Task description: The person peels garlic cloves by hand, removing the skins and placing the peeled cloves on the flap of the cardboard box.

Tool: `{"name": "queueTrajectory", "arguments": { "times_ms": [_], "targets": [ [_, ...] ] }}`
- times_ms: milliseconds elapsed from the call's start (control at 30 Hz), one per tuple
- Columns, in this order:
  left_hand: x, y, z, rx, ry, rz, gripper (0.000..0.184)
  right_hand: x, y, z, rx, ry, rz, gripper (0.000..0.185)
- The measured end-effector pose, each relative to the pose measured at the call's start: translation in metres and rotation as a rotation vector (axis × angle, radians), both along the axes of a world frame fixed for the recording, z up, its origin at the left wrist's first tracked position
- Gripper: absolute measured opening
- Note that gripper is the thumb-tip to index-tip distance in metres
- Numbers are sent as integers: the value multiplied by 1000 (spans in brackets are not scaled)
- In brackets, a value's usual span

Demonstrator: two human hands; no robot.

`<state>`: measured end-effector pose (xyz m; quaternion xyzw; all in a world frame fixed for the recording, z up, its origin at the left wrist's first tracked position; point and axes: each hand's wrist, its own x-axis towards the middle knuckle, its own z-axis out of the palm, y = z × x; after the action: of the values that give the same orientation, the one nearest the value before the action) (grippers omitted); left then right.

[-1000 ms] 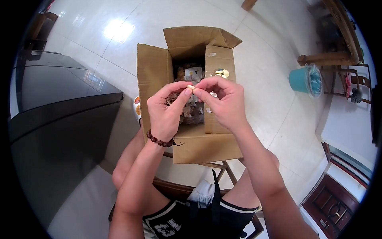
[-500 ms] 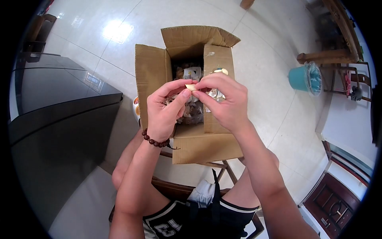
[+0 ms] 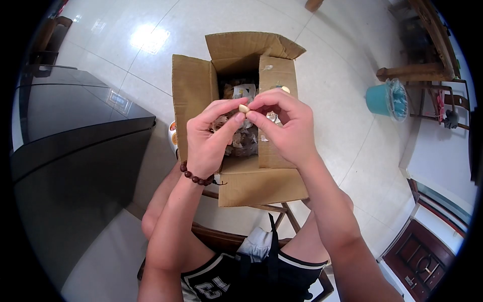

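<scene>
A small cream-coloured garlic clove (image 3: 243, 108) is pinched between the fingertips of both hands, above the opening of a cardboard box (image 3: 196, 100). My left hand (image 3: 210, 132) grips it from the left with thumb and fingers; a dark bead bracelet (image 3: 196, 177) circles that wrist. From the right, the thumb and fingers of my right hand (image 3: 288, 121) close on the same clove. Pale peeled pieces (image 3: 285, 89) lie on the box's right flap, partly hidden by my right hand. Inside the box are papery skins and crumpled wrappings (image 3: 245, 143).
To the left stands a dark glossy cabinet (image 3: 80, 131). A teal bucket (image 3: 380, 99) with a plastic liner is on the tiled floor at the right, near wooden furniture legs (image 3: 415, 73). A wooden stool or chair frame (image 3: 287, 216) shows below the box.
The clove has turned between my fingertips and now shows a rounder, smoother side. Both hands stay over the box, with only slight finger movement.
</scene>
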<state>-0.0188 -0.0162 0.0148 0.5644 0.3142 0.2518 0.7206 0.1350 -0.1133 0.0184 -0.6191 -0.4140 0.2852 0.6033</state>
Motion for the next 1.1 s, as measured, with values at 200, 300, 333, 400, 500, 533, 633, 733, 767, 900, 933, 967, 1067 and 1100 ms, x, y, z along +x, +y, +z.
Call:
{"name": "queueTrajectory", "arguments": {
  "times_ms": [200,300,333,400,500,533,633,733,767,900,933,967,1067,1100],
  "targets": [
    [1,1,4,185,46,-19,26,3,-2,1,-68,389,68,14],
    [1,2,5,295,81,-33,25,4,-2,3,-113,417,98,13],
    [1,3,4,344,83,-46,25,3,-1,3,-101,410,90,13],
    [2,4,0,383,62,-46,25,3,-1,2,-90,403,81,12],
    [1,4,0,426,52,-53,24,5,-2,2,-105,398,87,12],
    [0,4,0,430,62,-61,24,5,-3,2,-100,426,89,12],
    [1,5,3,426,56,-65,23,6,-3,2,-103,442,93,12],
    [0,6,-1,447,49,-66,23,3,-1,3,-76,421,74,11],
    [0,6,1,447,49,-66,23,2,0,4,-42,412,54,10],
    [0,5,7,395,76,-90,23,5,-2,6,-74,359,56,11],
    [0,5,8,391,79,-93,22,6,-2,3,-72,333,62,11],
    [0,6,7,391,79,-93,22,6,-2,2,-70,307,69,11],
    [-1,5,6,413,72,-101,22,8,-3,2,-79,243,81,10],
    [-1,6,7,413,80,-100,22,8,-4,2,-79,243,81,10]
  ]
}}
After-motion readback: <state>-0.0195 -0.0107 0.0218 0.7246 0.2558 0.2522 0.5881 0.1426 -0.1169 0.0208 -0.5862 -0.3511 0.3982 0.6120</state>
